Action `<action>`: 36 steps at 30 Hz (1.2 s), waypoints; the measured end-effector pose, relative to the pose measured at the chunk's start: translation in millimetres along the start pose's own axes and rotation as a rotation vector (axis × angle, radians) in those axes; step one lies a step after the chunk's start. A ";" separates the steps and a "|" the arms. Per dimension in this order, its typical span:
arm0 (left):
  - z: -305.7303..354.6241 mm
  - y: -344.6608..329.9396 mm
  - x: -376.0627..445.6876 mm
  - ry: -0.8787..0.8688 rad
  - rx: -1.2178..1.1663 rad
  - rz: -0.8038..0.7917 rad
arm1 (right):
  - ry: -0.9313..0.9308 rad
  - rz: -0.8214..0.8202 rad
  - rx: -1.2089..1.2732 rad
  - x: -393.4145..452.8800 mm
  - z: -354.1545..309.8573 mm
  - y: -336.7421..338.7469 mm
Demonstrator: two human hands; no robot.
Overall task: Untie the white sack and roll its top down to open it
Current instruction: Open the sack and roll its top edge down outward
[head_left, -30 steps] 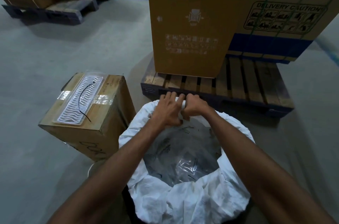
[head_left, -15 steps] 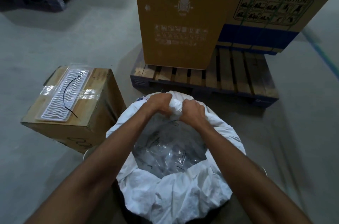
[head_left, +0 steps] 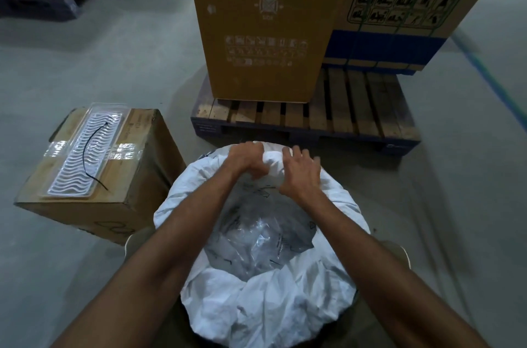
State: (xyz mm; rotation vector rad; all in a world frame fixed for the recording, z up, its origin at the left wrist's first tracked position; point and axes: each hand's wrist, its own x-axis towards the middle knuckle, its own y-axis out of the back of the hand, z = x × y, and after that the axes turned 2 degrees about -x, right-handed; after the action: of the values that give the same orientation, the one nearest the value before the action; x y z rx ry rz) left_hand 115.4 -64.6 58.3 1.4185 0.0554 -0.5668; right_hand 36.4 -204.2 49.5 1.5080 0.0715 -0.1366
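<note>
Sack [head_left: 268, 307] rim bunched between both grips.

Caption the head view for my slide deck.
Both hands roll down the open white sack's far rim.

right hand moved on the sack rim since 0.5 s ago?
Yes. The right hand has opened from a fist, fingers now over the white sack rim's far fold, toward the pallet.

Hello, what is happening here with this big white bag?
A person is opening a white sack that stands on the floor. Both hands work at its far rim: the left hand and the right hand grip a bunched fold of the fabric. The mouth is already open, and clear plastic packets show inside.
</note>
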 end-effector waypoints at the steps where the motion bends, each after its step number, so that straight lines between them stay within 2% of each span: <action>1: 0.3 7.9 2.8 0.024 -0.036 -0.100 | -0.029 0.009 0.000 -1.7 1.8 -1.0; 3: 2.4 14.4 9.9 0.024 -0.053 -0.155 | -0.077 0.004 0.118 2.8 8.5 -0.7; 5: 7.1 7.7 10.8 -0.029 0.020 -0.001 | -0.138 -0.086 0.289 11.5 14.5 7.2; 7: 11.2 -11.1 7.1 -0.186 0.089 0.222 | -0.170 -0.239 0.496 23.9 22.6 19.7; 9: 11.4 -31.0 4.5 -0.358 0.160 0.361 | -0.169 -0.456 0.659 36.3 29.2 34.7; 11: 10.6 -45.3 8.2 -0.378 0.205 0.403 | -0.144 -0.652 0.659 42.3 32.3 44.4; 12: 12.3 -47.9 11.3 -0.344 0.194 0.387 | -0.132 -0.682 0.659 43.6 33.5 42.4; 13: 15.1 -47.7 16.2 -0.306 0.177 0.350 | -0.132 -0.659 0.681 42.7 33.1 37.1; 15: 25.3 -34.9 23.3 -0.223 0.175 0.255 | -0.138 -0.467 0.679 34.1 31.3 20.5; 19: 31.7 -11.9 41.5 -0.105 0.188 -0.071 | -0.165 -0.086 0.215 0.6 21.5 -3.7; 21: 31.5 -4.6 49.1 -0.089 0.121 -0.196 | -0.236 -0.011 0.177 -9.9 21.5 -4.7; 23: 33.6 -2.7 52.2 -0.116 0.058 -0.148 | -0.273 -0.046 0.316 -9.8 28.2 -2.8; 25: 36.3 -9.0 46.1 -0.244 0.044 0.071 | -0.331 -0.204 0.518 1.5 40.7 6.7; 27: 36.0 -27.7 34.9 -0.495 0.070 0.314 | -0.310 -0.425 0.697 14.6 55.0 22.3; 29: 35.5 -43.3 25.0 -0.623 0.149 0.381 | -0.265 -0.616 0.827 22.9 66.8 32.2; 31: 38.4 -50.0 28.2 -0.557 0.200 0.356 | -0.234 -0.695 0.874 24.5 73.1 32.3; 33: 47.9 -45.6 36.7 -0.400 0.218 0.265 | -0.202 -0.621 0.805 18.7 70.8 26.1; 36: 64.0 -30.6 44.7 -0.249 0.226 0.059 | -0.209 -0.289 0.477 -1.4 58.8 13.1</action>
State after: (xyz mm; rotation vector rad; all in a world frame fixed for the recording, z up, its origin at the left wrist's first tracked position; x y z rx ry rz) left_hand 123.1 -141.2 25.1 1.5519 -0.2560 -0.7139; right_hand 34.6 -262.0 66.3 1.9429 0.0936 -0.5751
